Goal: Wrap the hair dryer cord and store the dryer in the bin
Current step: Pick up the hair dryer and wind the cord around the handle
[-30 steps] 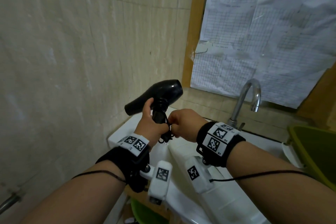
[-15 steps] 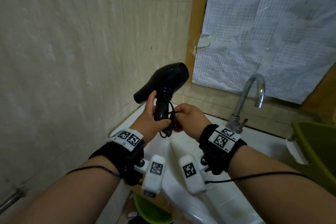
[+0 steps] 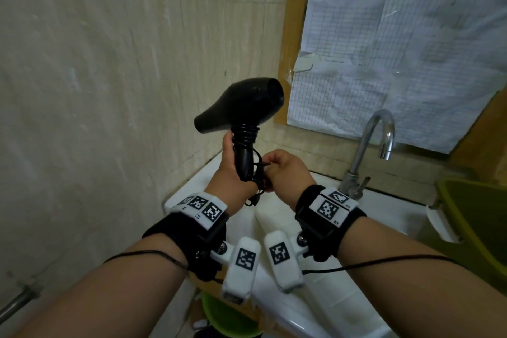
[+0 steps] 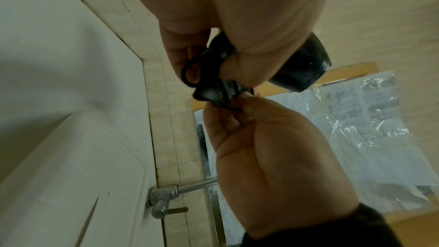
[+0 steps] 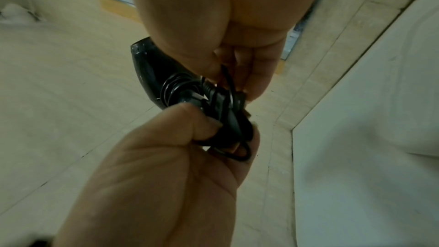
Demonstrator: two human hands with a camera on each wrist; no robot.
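Observation:
A black hair dryer (image 3: 247,101) is held upright above the sink, nozzle pointing left toward the tiled wall. My left hand (image 3: 233,170) grips its handle from the left. The black cord (image 3: 247,133) is coiled in several turns around the top of the handle, and a short loop hangs below the hands. My right hand (image 3: 282,173) pinches the loose end of the cord (image 5: 228,100) with the plug beside the handle's base. A green bin (image 3: 477,228) stands at the right edge of the head view. The dryer body (image 4: 301,63) shows past my left fingers.
A white sink (image 3: 343,296) lies under my forearms, with a chrome faucet (image 3: 370,145) at its back. Paper sheets under plastic cover the window (image 3: 397,49) behind it. A tiled wall is close on the left. A second green container (image 3: 227,318) sits below the sink's edge.
Both hands have lifted the dryer higher over the sink. Cord turns now show around the top of the handle, and my right hand stays at the handle's base with the cord end.

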